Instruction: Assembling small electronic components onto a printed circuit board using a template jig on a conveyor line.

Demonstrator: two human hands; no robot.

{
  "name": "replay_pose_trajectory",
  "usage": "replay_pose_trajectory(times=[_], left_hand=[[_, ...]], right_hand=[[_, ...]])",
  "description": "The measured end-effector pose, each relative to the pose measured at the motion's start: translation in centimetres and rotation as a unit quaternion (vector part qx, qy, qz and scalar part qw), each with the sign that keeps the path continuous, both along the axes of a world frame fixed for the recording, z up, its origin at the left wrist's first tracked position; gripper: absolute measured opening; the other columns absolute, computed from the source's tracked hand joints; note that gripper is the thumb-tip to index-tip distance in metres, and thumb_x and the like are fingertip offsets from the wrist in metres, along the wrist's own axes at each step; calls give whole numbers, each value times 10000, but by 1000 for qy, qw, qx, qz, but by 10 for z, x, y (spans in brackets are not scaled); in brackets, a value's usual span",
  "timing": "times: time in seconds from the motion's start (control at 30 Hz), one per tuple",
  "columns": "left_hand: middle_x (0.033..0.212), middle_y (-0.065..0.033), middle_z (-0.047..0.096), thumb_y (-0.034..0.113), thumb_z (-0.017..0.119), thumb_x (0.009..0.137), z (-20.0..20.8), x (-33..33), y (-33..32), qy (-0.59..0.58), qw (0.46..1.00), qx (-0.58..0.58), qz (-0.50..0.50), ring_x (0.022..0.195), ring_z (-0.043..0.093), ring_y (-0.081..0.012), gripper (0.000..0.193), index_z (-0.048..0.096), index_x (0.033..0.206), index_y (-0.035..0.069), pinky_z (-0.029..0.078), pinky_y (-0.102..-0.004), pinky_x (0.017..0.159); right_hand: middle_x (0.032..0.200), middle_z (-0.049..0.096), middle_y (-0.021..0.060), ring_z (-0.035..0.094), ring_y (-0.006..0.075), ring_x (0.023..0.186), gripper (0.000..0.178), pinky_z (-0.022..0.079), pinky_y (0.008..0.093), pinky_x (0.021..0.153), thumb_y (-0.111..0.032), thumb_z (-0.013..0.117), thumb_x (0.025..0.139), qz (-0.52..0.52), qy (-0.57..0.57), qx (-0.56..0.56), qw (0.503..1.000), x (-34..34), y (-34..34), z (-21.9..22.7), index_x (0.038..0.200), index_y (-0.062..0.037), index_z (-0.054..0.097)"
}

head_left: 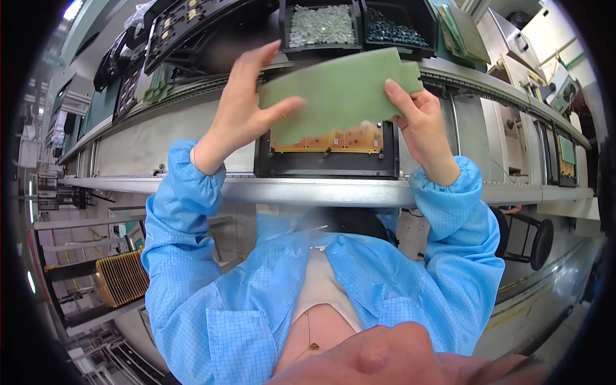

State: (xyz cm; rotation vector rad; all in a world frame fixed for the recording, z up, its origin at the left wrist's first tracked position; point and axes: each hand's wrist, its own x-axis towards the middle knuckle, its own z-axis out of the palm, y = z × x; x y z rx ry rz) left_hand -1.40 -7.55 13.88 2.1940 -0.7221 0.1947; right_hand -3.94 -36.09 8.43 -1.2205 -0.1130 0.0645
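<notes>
A flat pale-green panel [333,96] with a notched right end is held tilted over the workstation. My right hand [420,122] pinches its right end, thumb on the near face and fingers behind. My left hand [247,106] is at the panel's left end with fingers stretched apart; its blurred thumb overlaps the panel, and I cannot tell whether it touches. Beneath the panel, a black fixture [327,168] holds an orange-brown circuit board [327,142], whose far part the panel hides.
Behind the conveyor rail stand a black bin of whitish clear pieces [321,27] and another of dark blue pieces [394,31]. Black trays [186,32] are at the far left, green sheets [459,35] at the far right. A metal rail [308,190] runs along the near edge.
</notes>
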Motion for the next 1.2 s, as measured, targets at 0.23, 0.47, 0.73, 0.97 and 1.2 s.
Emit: replay_pose_trajectory(times=[0.23, 0.47, 0.73, 0.97, 1.2], left_hand=[[1301, -153, 507, 268, 893, 603, 16, 10, -41, -216, 951, 215, -55, 1184, 511, -352, 894, 465, 1359, 56, 463, -418, 976], [1343, -158, 493, 228, 915, 570, -5, 12, -11, -57, 978, 194, -48, 1249, 474, -351, 934, 477, 1383, 89, 435, -427, 1045], [1349, -152, 504, 254, 905, 590, -30, 17, -18, -12, 975, 213, -65, 1281, 441, -341, 923, 475, 1384, 63, 397, -424, 1083], [1347, -147, 516, 272, 906, 592, -34, 23, -30, 6, 975, 211, -75, 1287, 442, -329, 938, 470, 1395, 56, 392, -420, 1087], [1342, -151, 523, 285, 906, 591, -41, 24, -37, 2, 975, 208, -83, 1295, 438, -334, 942, 468, 1393, 52, 396, -421, 1084]], right_hand=[[1012, 703, 63, 678, 148, 887, 331, 548, 308, 799, -294, 676, 944, -40, 10, 32, 999, 11, 1, 5, 1109, -7, 666], [1117, 668, 81, 650, 163, 958, 431, 526, 298, 841, -382, 605, 980, -58, 50, -85, 993, 11, -58, -9, 1253, -49, 597], [1061, 663, 41, 608, 100, 908, 420, 478, 240, 802, -400, 613, 974, -86, 65, -87, 990, 13, -72, -24, 1230, -67, 612], [1043, 663, 41, 608, 98, 900, 424, 480, 233, 779, -396, 612, 976, -75, 64, -84, 992, 8, -75, -25, 1224, -52, 612], [1029, 665, 51, 614, 103, 885, 406, 485, 227, 759, -368, 614, 980, -50, 71, -73, 994, 6, -79, -25, 1222, -43, 613]])
